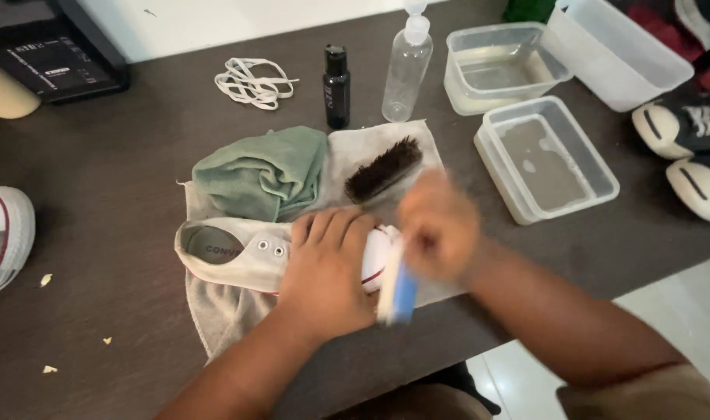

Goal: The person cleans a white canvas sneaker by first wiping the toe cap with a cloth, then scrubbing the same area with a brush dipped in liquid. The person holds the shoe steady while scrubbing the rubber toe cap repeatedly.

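Observation:
A white canvas sneaker (238, 257) lies on its side on a grey towel (223, 311), without laces. My left hand (328, 268) presses down on the shoe's front part and holds it still. Blurred with motion, my right hand (437, 225) grips a small white and blue brush (398, 292) at the shoe's rubber toe. A dark bristle brush (384, 169) rests on the towel just behind the shoe. A crumpled green cloth (265, 173) lies beside it.
White laces (254, 82), a small black bottle (337, 85) and a clear spray bottle (408, 66) stand farther back. Two clear tubs of water (499, 66) (545, 159) and an empty tub (615, 47) sit right. Other sneakers lie at the left edge (5, 233) and right edge (685, 124).

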